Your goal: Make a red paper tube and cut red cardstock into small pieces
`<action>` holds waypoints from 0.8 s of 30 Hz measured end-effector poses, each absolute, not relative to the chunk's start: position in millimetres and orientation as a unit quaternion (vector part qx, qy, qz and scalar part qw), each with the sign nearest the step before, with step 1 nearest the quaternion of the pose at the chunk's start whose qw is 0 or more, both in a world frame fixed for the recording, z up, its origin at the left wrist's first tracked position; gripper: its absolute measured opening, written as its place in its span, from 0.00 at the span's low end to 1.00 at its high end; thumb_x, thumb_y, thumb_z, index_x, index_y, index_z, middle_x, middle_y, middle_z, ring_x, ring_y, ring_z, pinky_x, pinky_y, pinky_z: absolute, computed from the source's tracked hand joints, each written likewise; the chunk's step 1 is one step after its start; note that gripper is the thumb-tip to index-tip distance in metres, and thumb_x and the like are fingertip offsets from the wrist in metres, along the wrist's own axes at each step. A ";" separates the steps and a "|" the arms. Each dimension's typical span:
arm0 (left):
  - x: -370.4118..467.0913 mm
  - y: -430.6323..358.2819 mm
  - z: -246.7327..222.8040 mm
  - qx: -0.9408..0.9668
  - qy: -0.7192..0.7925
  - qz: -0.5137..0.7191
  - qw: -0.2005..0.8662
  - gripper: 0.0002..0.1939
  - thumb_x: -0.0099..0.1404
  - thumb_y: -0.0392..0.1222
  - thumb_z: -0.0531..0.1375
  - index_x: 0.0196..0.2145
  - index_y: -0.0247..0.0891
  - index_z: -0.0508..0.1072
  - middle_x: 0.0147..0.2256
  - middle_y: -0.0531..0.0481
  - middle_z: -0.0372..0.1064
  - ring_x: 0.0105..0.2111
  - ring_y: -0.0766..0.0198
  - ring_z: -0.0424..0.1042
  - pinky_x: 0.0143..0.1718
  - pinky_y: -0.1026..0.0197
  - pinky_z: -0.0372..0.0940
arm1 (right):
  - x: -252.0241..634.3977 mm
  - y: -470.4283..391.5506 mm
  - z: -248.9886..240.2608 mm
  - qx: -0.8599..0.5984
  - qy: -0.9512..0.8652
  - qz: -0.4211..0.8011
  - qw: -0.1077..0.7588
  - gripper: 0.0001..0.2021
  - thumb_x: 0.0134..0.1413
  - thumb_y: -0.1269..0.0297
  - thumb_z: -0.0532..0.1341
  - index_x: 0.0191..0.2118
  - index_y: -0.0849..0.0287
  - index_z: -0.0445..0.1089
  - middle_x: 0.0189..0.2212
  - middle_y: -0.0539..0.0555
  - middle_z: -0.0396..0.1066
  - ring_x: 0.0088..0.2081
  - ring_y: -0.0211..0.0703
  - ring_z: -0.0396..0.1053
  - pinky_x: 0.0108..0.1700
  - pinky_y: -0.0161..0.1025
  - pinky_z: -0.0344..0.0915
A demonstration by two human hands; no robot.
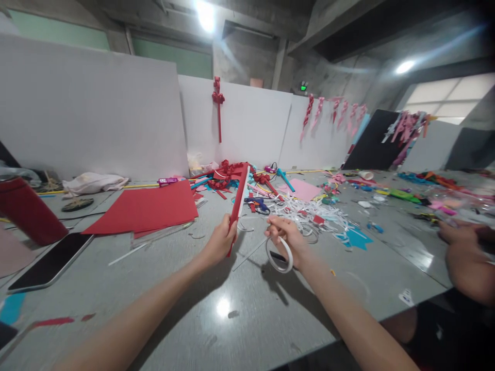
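My left hand (pixel 221 241) is closed around the lower end of a folded red paper strip (pixel 240 193). The strip tilts up and away over the table, and a white band runs along its right edge. My right hand (pixel 288 234) has its thumb and fingers pinched together, with a roll of white tape (pixel 279 256) hanging from it. Something dark and flat shows through the roll's ring; I cannot make out what it is. Below the pinched fingers a thin strip (pixel 249 255) slants down to the left.
Red paper sheets (pixel 154 208), a phone (pixel 48 260) and a red cylinder (pixel 29 211) are at left. White paper scraps (pixel 309 214), a blue-handled tool (pixel 258 204) and red paper bows (pixel 228 172) lie ahead. Another person's hand (pixel 458 234) is at right.
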State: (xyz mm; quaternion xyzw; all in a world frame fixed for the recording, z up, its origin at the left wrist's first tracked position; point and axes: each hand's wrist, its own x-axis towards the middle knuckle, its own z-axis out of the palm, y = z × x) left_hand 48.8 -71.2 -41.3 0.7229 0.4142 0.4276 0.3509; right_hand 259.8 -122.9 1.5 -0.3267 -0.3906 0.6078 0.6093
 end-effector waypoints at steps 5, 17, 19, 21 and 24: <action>46.2 -77.3 -53.3 0.742 0.402 0.394 0.363 0.11 0.75 0.50 0.48 0.37 0.44 0.59 0.23 0.56 0.65 0.22 0.63 0.64 0.28 0.60 0.55 | 276.2 -116.8 17.5 -0.323 -0.328 0.623 0.632 0.11 0.46 0.63 0.77 0.31 0.61 0.77 0.15 0.44 0.64 0.21 0.33 0.67 0.22 0.28 0.65; 11.9 -108.9 -37.8 0.791 0.365 0.269 0.410 0.13 0.74 0.53 0.48 0.37 0.43 0.59 0.25 0.56 0.65 0.23 0.63 0.62 0.28 0.60 0.55 | 310.8 -102.1 40.5 -0.248 -0.328 0.614 0.674 0.05 0.57 0.71 0.70 0.34 0.59 0.73 0.15 0.40 0.60 0.16 0.27 0.57 0.33 0.27 0.75; 6.3 -111.9 -37.7 0.793 0.374 0.260 0.404 0.13 0.74 0.54 0.48 0.37 0.43 0.58 0.25 0.57 0.63 0.24 0.63 0.61 0.28 0.60 0.54 | 317.6 -99.5 43.8 -0.231 -0.317 0.623 0.677 0.05 0.58 0.73 0.68 0.35 0.58 0.72 0.15 0.40 0.60 0.16 0.27 0.58 0.32 0.25 0.74; 0.0 -114.6 -38.7 0.799 0.379 0.245 0.397 0.13 0.75 0.54 0.47 0.37 0.43 0.58 0.25 0.57 0.62 0.24 0.63 0.61 0.28 0.60 0.53 | 328.2 -96.1 48.9 -0.211 -0.303 0.619 0.693 0.06 0.61 0.74 0.66 0.35 0.58 0.71 0.16 0.39 0.59 0.16 0.26 0.57 0.32 0.25 0.74; -10.6 -118.0 -39.9 0.812 0.388 0.221 0.377 0.14 0.75 0.54 0.46 0.37 0.43 0.59 0.26 0.56 0.62 0.25 0.63 0.60 0.30 0.59 0.53 | 349.4 -88.7 59.3 -0.184 -0.274 0.589 0.737 0.08 0.66 0.75 0.60 0.34 0.59 0.70 0.15 0.40 0.58 0.15 0.26 0.56 0.31 0.25 0.73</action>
